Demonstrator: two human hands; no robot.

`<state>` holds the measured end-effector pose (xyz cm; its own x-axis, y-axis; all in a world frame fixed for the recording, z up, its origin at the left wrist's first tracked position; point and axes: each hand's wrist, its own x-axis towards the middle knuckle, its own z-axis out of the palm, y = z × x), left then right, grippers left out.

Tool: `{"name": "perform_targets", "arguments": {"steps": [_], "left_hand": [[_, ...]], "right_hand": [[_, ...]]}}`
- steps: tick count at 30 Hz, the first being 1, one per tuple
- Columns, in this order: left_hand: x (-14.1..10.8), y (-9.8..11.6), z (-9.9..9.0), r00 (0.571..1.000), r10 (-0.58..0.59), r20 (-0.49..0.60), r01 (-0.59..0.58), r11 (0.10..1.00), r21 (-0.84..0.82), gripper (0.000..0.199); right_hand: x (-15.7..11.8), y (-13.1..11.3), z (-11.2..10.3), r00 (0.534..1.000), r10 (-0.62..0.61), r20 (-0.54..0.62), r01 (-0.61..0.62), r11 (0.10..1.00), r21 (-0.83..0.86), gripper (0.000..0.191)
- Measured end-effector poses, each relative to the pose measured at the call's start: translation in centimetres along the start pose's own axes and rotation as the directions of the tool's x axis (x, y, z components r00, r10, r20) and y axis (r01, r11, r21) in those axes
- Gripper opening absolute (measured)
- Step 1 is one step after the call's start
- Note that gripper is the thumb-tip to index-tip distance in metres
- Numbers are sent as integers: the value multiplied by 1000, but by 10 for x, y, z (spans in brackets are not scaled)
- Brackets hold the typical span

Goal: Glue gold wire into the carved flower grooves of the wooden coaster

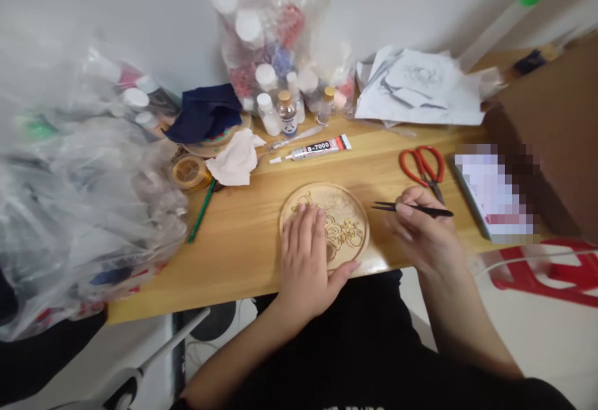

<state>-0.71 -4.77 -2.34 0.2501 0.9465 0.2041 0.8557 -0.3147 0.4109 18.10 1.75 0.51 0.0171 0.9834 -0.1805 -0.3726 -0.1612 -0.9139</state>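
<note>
My left hand (pixel 306 263) lies flat, fingers stretched out, over the left part of a round wooden plate (pixel 366 235) with a raised rim. Curled gold wire (pixel 351 233) forms a pattern on the plate's face; some of it is hidden under my fingers. To the right of the plate, my right hand (pixel 427 229) pinches black tweezers (pixel 432 210). Their tips point left, just off the plate's rim, and nothing shows between them. Orange-handled pliers (pixel 423 166) lie on the table behind my right hand.
A B-7000 glue tube (pixel 322 147) lies behind the plate, with small bottles (pixel 288 114) beyond it. Plastic bags (pixel 84 204) crowd the left side, near a green stick (pixel 202 212) and a wire spool (pixel 190 173). On the right are a phone (pixel 495 195) and a cardboard box (pixel 555 123). Papers (pixel 415 86) lie at the back.
</note>
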Motion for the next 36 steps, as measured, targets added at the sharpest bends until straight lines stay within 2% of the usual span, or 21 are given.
{"name": "perform_targets", "arguments": {"steps": [3, 5, 9, 12, 15, 19, 23, 26, 30, 36], "left_hand": [[1, -12, -17, 997, 63, 44, -59, 995, -74, 72], [5, -23, -26, 979, 178, 96, -177, 984, -24, 70], [15, -44, -28, 891, 392, 227, -418, 905, 79, 72], [18, -55, -22, 843, 476, 252, -504, 862, 60, 79], [20, -63, -18, 828, 511, 230, -529, 848, 18, 84], [22, -67, -18, 823, 527, 211, -531, 846, -41, 88], [23, -67, -17, 815, 536, 220, -533, 842, -78, 88], [23, -67, -16, 815, 531, 231, -526, 846, -87, 88], [24, -67, -15, 817, 532, 223, -529, 845, -75, 89], [24, -66, -16, 815, 520, 254, -526, 849, -49, 85]], "right_hand": [[-4, 4, -1, 1000, -19, -9, 20, 1000, 21, 12], [-8, 9, 1, 998, -55, -36, 54, 998, -18, 9], [-19, 19, 8, 984, -154, -85, 127, 957, -260, 12], [-26, 23, 16, 965, -232, -120, 153, 874, -461, 12], [-31, 22, 23, 967, -231, -106, 124, 794, -595, 12], [-33, 22, 31, 989, -144, -33, 82, 723, -686, 19], [-35, 26, 36, 996, -64, -68, -5, 694, -720, 27], [-36, 29, 37, 995, -77, -68, 1, 670, -742, 22], [-36, 28, 37, 991, -124, -53, 31, 594, -804, 18], [-35, 27, 40, 987, -163, -7, 85, 550, -831, 20]]}}
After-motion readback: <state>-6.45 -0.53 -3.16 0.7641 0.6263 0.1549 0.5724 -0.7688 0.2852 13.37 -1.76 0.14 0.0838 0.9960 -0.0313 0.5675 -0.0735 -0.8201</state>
